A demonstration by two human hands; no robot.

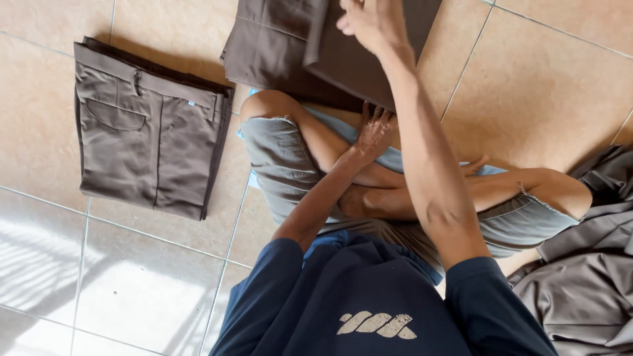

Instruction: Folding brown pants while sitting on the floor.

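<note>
Tiled floor (541, 86): right hand (372, 23) presses brown trousers (343, 56), grip released, flat on top.

We see glazed ceramic floor (541, 86) tiles, smooth and glossy, catching window light. The folded trousers (148, 128) are brown woven cloth, matt and smoothly pressed, as is the cloth panel (283, 39) under the right hand (372, 23). We note frayed grey denim shorts (283, 161) and rumpled, faintly sheened fabric (587, 277).
</note>
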